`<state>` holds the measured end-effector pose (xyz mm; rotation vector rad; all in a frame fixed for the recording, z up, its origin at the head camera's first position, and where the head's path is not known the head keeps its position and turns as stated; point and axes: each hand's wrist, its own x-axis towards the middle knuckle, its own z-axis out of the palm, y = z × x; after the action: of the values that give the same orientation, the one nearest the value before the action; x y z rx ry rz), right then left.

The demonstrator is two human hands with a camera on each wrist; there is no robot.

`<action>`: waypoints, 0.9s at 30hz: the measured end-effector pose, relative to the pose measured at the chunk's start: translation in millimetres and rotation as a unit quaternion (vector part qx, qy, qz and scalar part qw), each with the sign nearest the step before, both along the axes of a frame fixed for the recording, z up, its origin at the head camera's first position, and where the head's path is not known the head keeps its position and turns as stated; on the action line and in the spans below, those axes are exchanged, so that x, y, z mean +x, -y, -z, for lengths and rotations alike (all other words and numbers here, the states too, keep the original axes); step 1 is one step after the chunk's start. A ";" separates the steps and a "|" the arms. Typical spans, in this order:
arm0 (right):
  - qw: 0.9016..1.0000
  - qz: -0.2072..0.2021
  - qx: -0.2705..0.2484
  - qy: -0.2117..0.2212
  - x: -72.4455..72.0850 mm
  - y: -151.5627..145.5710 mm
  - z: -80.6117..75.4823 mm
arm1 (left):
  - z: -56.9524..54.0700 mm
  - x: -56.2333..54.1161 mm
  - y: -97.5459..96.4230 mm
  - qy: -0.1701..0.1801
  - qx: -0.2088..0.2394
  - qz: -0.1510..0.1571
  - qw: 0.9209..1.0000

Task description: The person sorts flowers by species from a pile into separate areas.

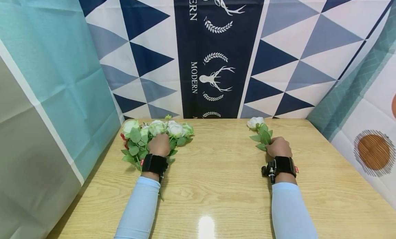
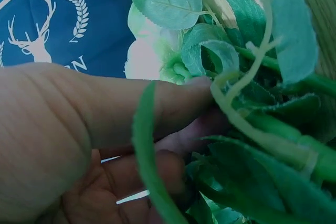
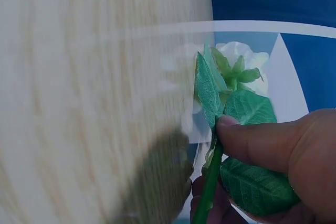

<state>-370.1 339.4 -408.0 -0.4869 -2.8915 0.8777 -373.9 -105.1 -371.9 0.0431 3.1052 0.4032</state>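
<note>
At the table's far left, my left hand (image 1: 159,145) is among a bunch of artificial flowers (image 1: 133,150), with whitish-green rose heads beyond it. In the left wrist view, its thumb and fingers (image 2: 181,95) close around a green rose stem (image 2: 273,140), partly hidden by leaves. Over at the right, my right hand (image 1: 279,148) pinches the green stem of a single white rose (image 1: 255,122). The right wrist view shows the thumb (image 3: 262,140) pressed to this stem (image 3: 209,187), just below the leaves. The rose's head points away toward the back edge.
Red petals (image 1: 126,145) show at the bunch's left side. The wooden table (image 1: 216,170) extends between and in front of the hands. A patterned cloth (image 1: 213,53) hangs behind the table, with further cloths on the left (image 1: 62,70) and right (image 1: 355,105).
</note>
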 end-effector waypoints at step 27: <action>1.000 -0.020 -0.018 -0.007 11.5 -1.0 -23.4 | -22.6 11.2 1.1 -0.165 0.036 -0.047 0.984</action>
<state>-358.5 340.5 -384.5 -0.4264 -2.8865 0.9377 -362.7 -106.2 -349.3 -0.0403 3.4278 0.5659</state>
